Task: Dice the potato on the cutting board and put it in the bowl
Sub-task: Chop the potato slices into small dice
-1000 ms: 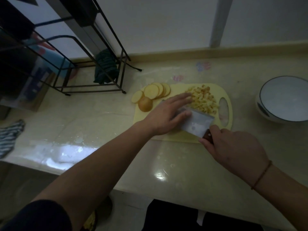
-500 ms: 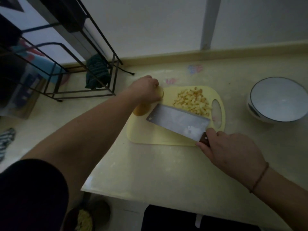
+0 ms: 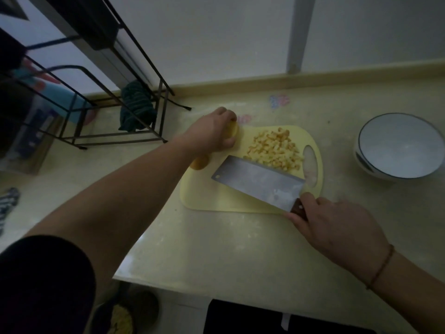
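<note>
Part-done: a diced potato pile (image 3: pixel 274 149) is left on the cutting board (image 3: pixel 216 196) mid-desk, slices (image 3: pixel 232 128) are gripped by the left hand (image 3: pixel 212 133), cleaver (image 3: pixel 258 182) handle grasped by the right hand (image 3: pixel 337 230), bowl (image 3: pixel 397 145) at right edge unfilled.

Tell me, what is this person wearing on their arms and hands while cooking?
No gloves: both the left hand and the right hand are bare, as are the forearms. A dark short sleeve covers the left upper arm. A thin reddish-brown cord bracelet circles the right wrist. No rings or watch show.
</note>
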Tool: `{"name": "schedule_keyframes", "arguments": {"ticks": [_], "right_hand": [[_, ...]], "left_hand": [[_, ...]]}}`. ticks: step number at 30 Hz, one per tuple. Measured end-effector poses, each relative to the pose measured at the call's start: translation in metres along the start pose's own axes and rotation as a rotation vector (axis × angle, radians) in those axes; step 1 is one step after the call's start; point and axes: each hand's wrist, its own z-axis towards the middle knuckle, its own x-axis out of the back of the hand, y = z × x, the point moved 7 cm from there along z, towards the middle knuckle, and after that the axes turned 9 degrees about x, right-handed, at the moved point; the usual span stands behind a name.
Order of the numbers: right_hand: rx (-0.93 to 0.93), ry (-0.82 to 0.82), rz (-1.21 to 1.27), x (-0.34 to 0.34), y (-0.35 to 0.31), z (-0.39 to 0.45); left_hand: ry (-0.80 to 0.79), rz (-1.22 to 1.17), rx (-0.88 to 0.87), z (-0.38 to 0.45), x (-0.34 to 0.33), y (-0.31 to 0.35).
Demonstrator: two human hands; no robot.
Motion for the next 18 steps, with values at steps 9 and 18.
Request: {"name": "schedule_keyframes", "arguments": {"ticks": [9, 18], "right_hand": [[0.016, 0.012, 0.026, -0.001, -0.001, -0.001], [0.009, 0.050, 0.038, 0.001, -0.003, -0.002]], "left_hand": [[-0.031, 0.147, -0.162, -0.003, -0.006, 0.003], [0.074, 0.075, -0.169, -0.002, 0.006, 0.003]]}}
